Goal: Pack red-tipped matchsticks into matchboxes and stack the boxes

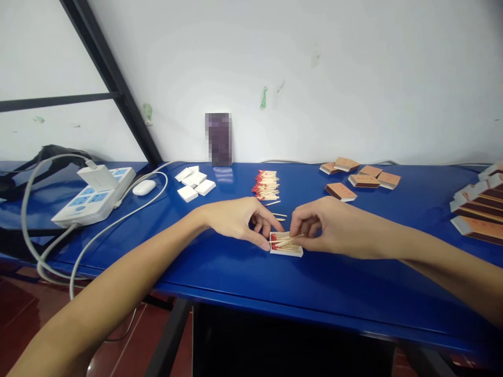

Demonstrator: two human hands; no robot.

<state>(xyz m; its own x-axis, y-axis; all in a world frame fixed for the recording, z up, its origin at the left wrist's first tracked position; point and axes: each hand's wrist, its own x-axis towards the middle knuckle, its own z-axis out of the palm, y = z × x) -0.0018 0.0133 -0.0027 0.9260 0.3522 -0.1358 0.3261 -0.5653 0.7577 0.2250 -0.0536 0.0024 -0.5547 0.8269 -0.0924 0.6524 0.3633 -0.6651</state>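
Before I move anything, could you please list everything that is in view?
Open matchbox tray: one, white, between the hands
Matches in the tray: many, pale, red-tipped
Match pile: one, pale and red, beyond the tray
Stray matches: a few, pale, between pile and hands
White boxes: about six, left of the pile
Matchboxes: about six loose, orange-brown, right of the pile; several more at right edge
Dark upright object: one, blurred, by the wall
Power strip: one, white and blue, left, charger plugged in
Rounded object: one, white, beside the strip
Cables: several, whitish, mostly left
Table: one, blue, underneath
Wall: white, behind
Frame: black, left
Floor: reddish tiles, below
Left hand: one, at tray's left end
Right hand: one, fingers on tray's matches
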